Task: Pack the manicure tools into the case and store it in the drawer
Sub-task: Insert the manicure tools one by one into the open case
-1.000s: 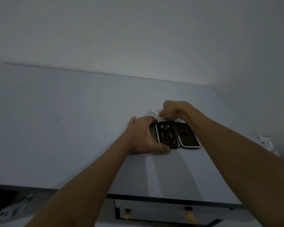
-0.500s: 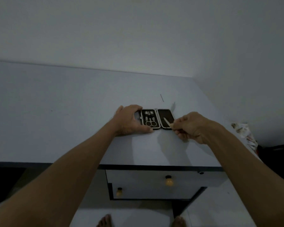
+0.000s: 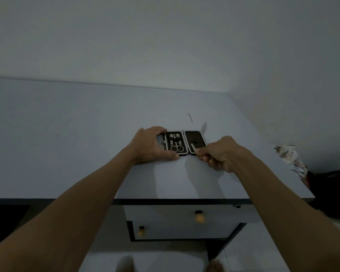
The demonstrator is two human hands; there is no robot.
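Observation:
A small black manicure case (image 3: 195, 138) lies open and flat on the pale desk top (image 3: 86, 146). Its left half holds scissors (image 3: 176, 148) and clippers in their slots. My left hand (image 3: 151, 145) grips the case's left edge, thumb at the front and fingers at the back. My right hand (image 3: 220, 154) pinches a thin metal tool (image 3: 193, 148) whose tip lies over the near corner of the case's right half. Two more slim tools rest on the desk behind the case: a thin pin-like tool (image 3: 190, 117) and a pale flat tool (image 3: 204, 126).
Below the desk's front edge sit two drawers with round yellow knobs, the upper drawer (image 3: 199, 216) and the lower drawer (image 3: 141, 231). A patterned cloth (image 3: 290, 160) lies off the desk's right side beside a dark object. My feet show on the floor below.
My right hand picked up a thin tool behind the case and brought it round to the near right corner. My left hand kept hold of the case. The view tilted down.

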